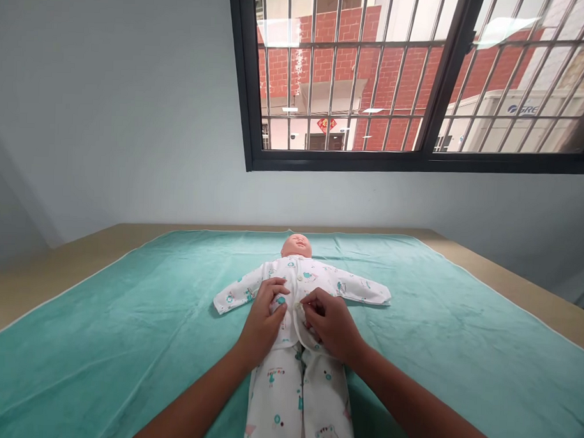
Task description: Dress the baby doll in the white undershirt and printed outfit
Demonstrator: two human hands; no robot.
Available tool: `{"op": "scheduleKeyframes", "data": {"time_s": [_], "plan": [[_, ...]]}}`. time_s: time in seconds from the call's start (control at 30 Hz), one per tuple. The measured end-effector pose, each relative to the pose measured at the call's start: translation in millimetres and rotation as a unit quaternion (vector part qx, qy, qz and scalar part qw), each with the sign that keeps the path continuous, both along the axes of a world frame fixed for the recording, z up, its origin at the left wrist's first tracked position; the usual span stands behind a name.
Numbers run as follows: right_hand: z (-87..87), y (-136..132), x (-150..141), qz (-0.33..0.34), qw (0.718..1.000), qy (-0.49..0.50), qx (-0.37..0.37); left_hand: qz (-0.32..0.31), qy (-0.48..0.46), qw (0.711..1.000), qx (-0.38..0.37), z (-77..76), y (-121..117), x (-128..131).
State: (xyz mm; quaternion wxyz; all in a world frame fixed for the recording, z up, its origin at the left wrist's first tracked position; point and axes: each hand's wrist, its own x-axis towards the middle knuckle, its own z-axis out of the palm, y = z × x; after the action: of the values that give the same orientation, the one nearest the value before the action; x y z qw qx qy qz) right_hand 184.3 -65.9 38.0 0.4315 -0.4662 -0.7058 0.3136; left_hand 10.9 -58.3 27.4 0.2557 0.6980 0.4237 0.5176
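A baby doll lies on its back with its head toward the wall. It wears a white printed baby shirt with both sleeves spread wide, and matching trousers. My left hand rests on the shirt's left side, fingers loosely bent and nothing gripped. Close to the middle of the chest, my right hand pinches the shirt's front edge near a small button; its fingertips partly hide the spot. Higher up the front, another small button shows. Below my right hand the lower front edges hang slightly apart.
A green cloth with some creases covers most of the wooden table. Behind the table stands a pale wall with a dark-framed, barred window above the doll.
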Motion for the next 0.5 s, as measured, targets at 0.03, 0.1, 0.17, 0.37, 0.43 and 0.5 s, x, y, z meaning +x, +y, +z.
{"op": "scheduleKeyframes", "data": {"time_s": [0.03, 0.1, 0.17, 0.37, 0.43, 0.5], "plan": [[-0.1, -1.8, -0.2, -0.011, 0.999, -0.020, 0.035, 0.018, 0.004, 1.000, 0.014, -1.6, 3.0, -3.3], [-0.4, -2.4, 2.7, -0.030, 0.994, -0.045, 0.099, 0.074, 0.029, 0.996, 0.048, -5.7, 12.8, -15.3], [-2.9, 5.2, 13.4, -0.059, 0.989, -0.037, 0.132, 0.153, 0.077, 0.982, 0.073, -10.4, 26.9, -34.7], [-37.5, 73.2, 97.9, -0.265, 0.943, -0.132, 0.154, 0.321, 0.271, 0.907, -0.030, -23.6, 65.0, -102.6], [-51.0, 92.5, 130.7, -0.287, 0.928, -0.203, 0.121, 0.326, 0.281, 0.899, -0.077, -27.7, 69.4, -117.7], [-60.0, 102.9, 158.6, -0.301, 0.922, -0.225, 0.093, 0.335, 0.287, 0.889, -0.127, -31.0, 70.6, -128.9]]}}
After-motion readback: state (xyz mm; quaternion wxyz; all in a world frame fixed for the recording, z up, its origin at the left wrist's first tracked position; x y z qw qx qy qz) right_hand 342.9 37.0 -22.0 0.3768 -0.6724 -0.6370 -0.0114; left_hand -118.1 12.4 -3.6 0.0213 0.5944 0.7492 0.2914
